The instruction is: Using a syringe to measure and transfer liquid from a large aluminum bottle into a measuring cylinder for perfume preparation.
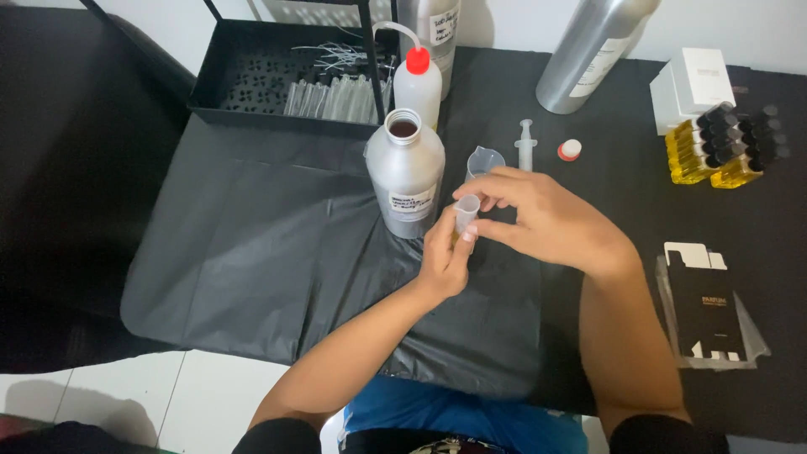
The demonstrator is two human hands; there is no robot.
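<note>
Holding small clear vial (465, 215) between left hand (444, 256), right hand (542, 220).

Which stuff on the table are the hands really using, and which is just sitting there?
In use:
left hand and right hand, both holding the small clear vial

Just sitting there:
open silver bottle
squeeze bottle with red cap
small measuring cup
syringe
little yellow bottles
white boxes
black tray
</note>
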